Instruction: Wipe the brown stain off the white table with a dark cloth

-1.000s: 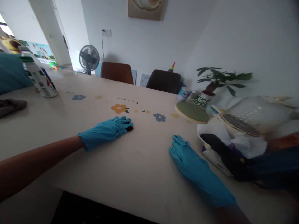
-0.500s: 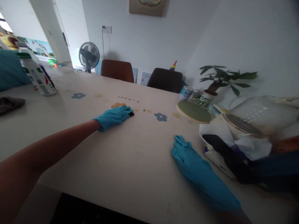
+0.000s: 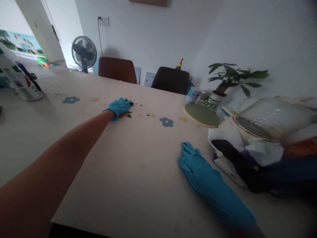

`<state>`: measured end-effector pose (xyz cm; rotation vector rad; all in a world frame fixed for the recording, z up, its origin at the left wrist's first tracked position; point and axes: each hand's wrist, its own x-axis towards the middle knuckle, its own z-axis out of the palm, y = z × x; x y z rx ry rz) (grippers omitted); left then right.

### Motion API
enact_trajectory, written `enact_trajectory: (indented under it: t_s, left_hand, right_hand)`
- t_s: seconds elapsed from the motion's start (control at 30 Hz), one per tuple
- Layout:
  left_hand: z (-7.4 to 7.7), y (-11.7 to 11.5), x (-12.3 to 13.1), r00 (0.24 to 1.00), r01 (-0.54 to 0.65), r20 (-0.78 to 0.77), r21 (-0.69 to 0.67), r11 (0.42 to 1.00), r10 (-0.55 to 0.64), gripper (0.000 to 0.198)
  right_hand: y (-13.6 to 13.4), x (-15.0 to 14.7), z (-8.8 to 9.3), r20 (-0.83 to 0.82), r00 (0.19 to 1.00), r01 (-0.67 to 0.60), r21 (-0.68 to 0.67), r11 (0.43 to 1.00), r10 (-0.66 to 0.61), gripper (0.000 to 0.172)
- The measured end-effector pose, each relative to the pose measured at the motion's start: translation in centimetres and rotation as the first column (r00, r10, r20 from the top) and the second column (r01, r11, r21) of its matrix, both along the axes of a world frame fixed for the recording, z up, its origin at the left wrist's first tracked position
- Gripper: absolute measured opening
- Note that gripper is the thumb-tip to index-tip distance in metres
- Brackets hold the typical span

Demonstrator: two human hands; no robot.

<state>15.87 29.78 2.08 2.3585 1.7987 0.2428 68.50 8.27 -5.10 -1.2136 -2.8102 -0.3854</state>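
My left hand point(image 3: 120, 106), in a blue glove, presses down on the far middle of the pale table point(image 3: 138, 178). Its fingers cover most of a small black thing point(image 3: 131, 103) whose edge peeks out at the fingertips; its kind cannot be made out. Under and around that hand are printed flowers and letters, partly hidden. My right hand point(image 3: 201, 177), also gloved in blue, rests flat on the tabletop at the right with fingers stretched out and nothing held. Close to its right lies a long black object point(image 3: 232, 158) among clutter.
A white bottle point(image 3: 23, 84) stands at the left. Along the right are a round green mat point(image 3: 201, 114), a can point(image 3: 193, 95), a potted plant point(image 3: 213, 100) and a clear plastic cover point(image 3: 277, 114). Behind the table are a brown chair point(image 3: 117, 70), a dark chair point(image 3: 170, 79) and a fan point(image 3: 84, 52).
My left hand has slid farther away across the table with the small black thing, onto the printed letters. The view has shifted slightly. My right hand stays in place.
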Motion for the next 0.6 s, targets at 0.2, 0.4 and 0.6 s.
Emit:
enact_trajectory:
  t_s: [0.2,0.4,0.6]
  left_hand:
    - [-0.2,-0.7,-0.8,0.999,-0.021,0.048,-0.004,1.0,0.021,0.07]
    - [-0.2,-6.3,-2.6,0.996,0.023,0.083,-0.028,0.999,-0.02,0.077]
    - [0.6,-14.6,-4.2,0.997,0.035,0.077,-0.127,0.991,-0.025,0.09]
  right_hand:
    - [-0.4,-0.6,-1.3,0.063,0.995,-0.085,0.151,0.985,0.076,0.062]
    - [0.0,-1.0,-3.5,0.015,0.999,-0.043,0.17,0.984,0.041,0.062]
    - [0.0,-0.8,-2.4,0.051,0.998,-0.055,0.148,0.988,0.047,0.066]
